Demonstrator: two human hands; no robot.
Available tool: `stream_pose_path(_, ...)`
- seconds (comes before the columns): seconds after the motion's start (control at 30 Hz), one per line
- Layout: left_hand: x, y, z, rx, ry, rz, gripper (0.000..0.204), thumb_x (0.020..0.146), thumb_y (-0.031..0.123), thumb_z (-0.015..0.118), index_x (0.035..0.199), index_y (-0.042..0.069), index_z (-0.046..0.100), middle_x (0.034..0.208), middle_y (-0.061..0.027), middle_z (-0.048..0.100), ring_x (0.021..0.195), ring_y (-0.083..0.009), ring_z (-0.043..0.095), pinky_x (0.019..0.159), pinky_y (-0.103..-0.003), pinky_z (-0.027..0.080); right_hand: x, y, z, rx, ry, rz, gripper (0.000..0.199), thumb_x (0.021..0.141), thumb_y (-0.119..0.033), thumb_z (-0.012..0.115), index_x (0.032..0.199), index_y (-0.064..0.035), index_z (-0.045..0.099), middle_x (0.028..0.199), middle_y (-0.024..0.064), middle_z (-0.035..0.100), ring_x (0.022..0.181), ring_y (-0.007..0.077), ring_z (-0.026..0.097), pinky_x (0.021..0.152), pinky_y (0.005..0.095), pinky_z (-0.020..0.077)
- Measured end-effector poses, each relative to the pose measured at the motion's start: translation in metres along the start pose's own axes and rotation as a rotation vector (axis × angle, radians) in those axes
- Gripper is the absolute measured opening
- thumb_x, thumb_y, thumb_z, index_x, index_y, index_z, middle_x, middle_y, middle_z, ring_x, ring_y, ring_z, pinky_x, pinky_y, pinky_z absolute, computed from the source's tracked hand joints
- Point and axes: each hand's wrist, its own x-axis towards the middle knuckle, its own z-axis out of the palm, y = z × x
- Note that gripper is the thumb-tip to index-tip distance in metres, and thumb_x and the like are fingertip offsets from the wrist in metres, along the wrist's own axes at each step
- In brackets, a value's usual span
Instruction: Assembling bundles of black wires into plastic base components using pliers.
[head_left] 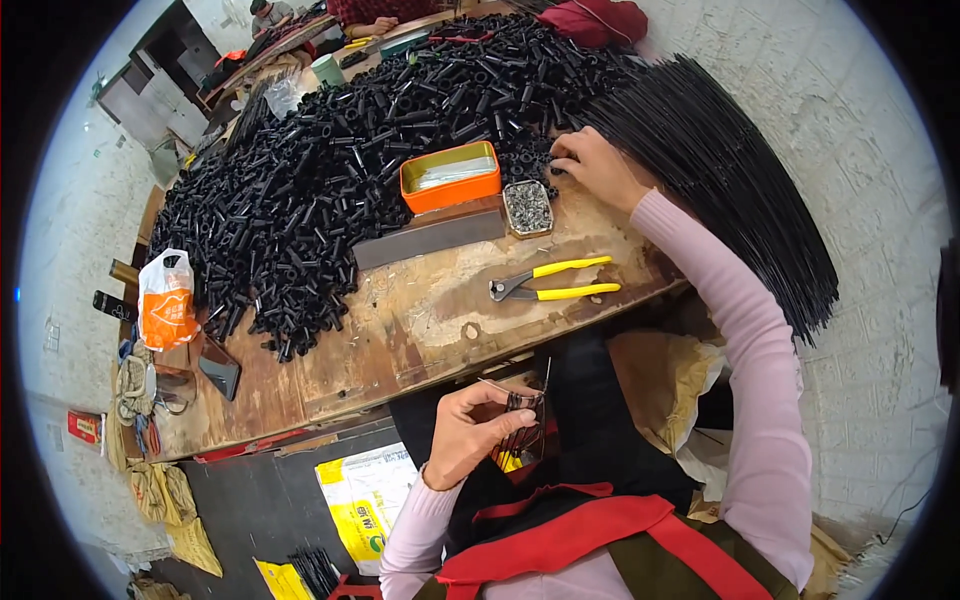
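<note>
My left hand (472, 432) is closed in front of the table edge, low over my lap. Thumb and fingers pinch a bundle of thin dark rods (520, 437), with a thin light wire sticking out beside them. Stretched out over the table, my right hand (596, 166) has its fingers bent together at the edge of the pile of short black tubes (420, 110). Small black bits lie at its fingertips; what it grips is too small to make out. Next to it stands a clear box of small metal parts (528, 208).
An orange tin (452, 190) holds thin pale strips behind a grey metal bar (430, 236). Yellow-handled cutting pliers (555, 280) lie near the table edge. Long black rods (720, 170) are stacked at right. A phone (219, 368) and plastic bag (168, 305) sit at left. Other people work at the back.
</note>
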Motion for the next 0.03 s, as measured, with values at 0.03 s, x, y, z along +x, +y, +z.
stream_pose_path(0.03,0.0014,-0.0013,-0.0018,-0.023,-0.020,-0.026,0.012,0.080,-0.007,0.073,0.090,-0.006,0.065,0.106,-0.0208,0.067,0.087,-0.0240,0.069,0.077,-0.036,0.059,0.0019,-0.0013,0.0021,-0.046,-0.089,0.025,0.023,0.087,-0.016,0.068,0.106,-0.0039,0.068,0.102,0.0107,0.068,0.116,0.0192,0.054,0.095,0.0311,0.0438)
